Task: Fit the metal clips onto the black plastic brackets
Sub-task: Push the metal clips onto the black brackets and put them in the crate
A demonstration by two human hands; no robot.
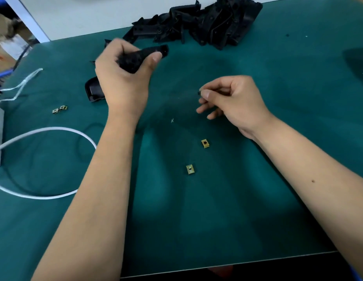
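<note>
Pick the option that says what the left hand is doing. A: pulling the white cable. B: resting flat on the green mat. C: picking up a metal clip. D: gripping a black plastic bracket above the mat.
D: the left hand has its fingers curled round a black plastic bracket, raised above the green mat; the white cable lies untouched.

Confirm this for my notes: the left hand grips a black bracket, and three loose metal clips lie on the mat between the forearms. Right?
Not quite. The head view shows two loose metal clips between the forearms, not three: one clip and another clip nearer the person. The left hand does grip a black bracket above the green mat.
</note>
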